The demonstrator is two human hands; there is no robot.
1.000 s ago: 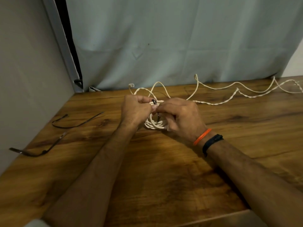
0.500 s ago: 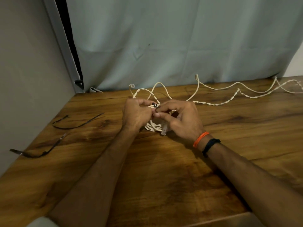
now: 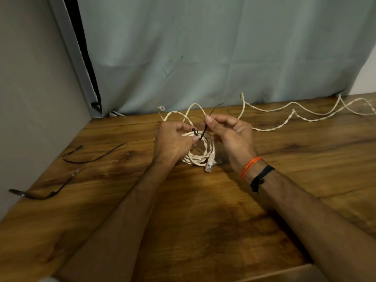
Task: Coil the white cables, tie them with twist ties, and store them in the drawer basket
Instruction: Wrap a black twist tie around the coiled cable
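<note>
A coiled white cable (image 3: 200, 157) lies on the wooden table (image 3: 203, 220) between my hands, its clear plug (image 3: 209, 165) pointing toward me. A black tie (image 3: 204, 130) loops around the coil's far side. My left hand (image 3: 173, 143) pinches the tie's head end against the coil. My right hand (image 3: 227, 132) pinches the tie's free tail, which sticks up past my fingertips. The uncoiled part of the white cable (image 3: 284, 122) trails away along the back of the table to the right.
Two spare black ties lie at the left: one (image 3: 89, 155) farther back, one (image 3: 44, 190) near the left edge. A grey curtain (image 3: 203, 58) hangs behind the table, and a wall (image 3: 30, 98) closes the left side.
My right hand has lifted and moved right, drawing the tie's tail up through its head. The coil and its plug, hidden before under my right hand, now show.
</note>
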